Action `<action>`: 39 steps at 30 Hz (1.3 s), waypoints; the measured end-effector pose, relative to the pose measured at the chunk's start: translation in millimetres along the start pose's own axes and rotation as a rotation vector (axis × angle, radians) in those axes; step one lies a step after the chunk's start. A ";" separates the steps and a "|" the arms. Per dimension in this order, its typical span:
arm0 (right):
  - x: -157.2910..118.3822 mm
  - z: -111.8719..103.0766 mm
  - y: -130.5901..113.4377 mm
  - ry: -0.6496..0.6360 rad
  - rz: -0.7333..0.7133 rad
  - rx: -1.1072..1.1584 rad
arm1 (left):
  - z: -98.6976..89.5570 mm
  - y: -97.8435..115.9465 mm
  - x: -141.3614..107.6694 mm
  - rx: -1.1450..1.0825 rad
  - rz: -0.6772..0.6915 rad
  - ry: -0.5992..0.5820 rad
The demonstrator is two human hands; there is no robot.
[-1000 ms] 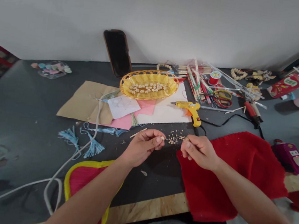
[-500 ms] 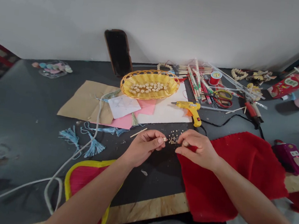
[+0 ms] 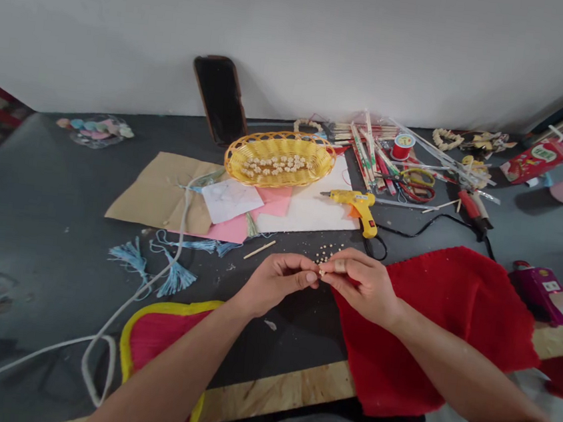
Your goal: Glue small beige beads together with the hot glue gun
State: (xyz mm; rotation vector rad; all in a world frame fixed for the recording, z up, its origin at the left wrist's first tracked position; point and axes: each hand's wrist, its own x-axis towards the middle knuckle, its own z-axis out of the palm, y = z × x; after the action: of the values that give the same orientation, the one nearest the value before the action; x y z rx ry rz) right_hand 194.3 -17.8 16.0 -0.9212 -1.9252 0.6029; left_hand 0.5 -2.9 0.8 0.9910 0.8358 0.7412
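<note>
My left hand (image 3: 281,283) and my right hand (image 3: 364,288) meet above the dark table with fingertips together. Pinched between them is a small pale wooden piece (image 3: 322,273), mostly covered by the fingers; its exact shape is too small to make out. A pale band wraps one finger of my right hand. Just beyond the fingertips lie several tiny pale beads (image 3: 325,250), partly hidden by my hands. A thin wooden stick (image 3: 259,249) rests behind my left hand. Under my right forearm spreads a red cloth (image 3: 456,317).
A yellow woven basket (image 3: 316,168) holds small pale pieces. The yellow glue gun (image 3: 360,206) lies on a white board (image 3: 305,217), its cord running right. Around stand a phone (image 3: 220,100), blue tassels (image 3: 176,280), a white cable (image 3: 131,299), scissors (image 3: 417,193) and a thread spool (image 3: 403,147).
My right hand has moved left and down to my left hand, and their fingertips now meet at the small pale piece. My left hand has shifted slightly right and down.
</note>
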 end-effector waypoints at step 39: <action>18.6 -38.6 81.9 0.060 0.535 -0.646 | -5.0 -2.4 5.6 -0.329 0.066 0.207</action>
State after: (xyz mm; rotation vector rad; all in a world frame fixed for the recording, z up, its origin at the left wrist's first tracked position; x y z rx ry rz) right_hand 251.5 48.3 -13.9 -1.8741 -1.8410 0.2264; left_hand -0.8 2.9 -4.4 0.6564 0.8287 1.0144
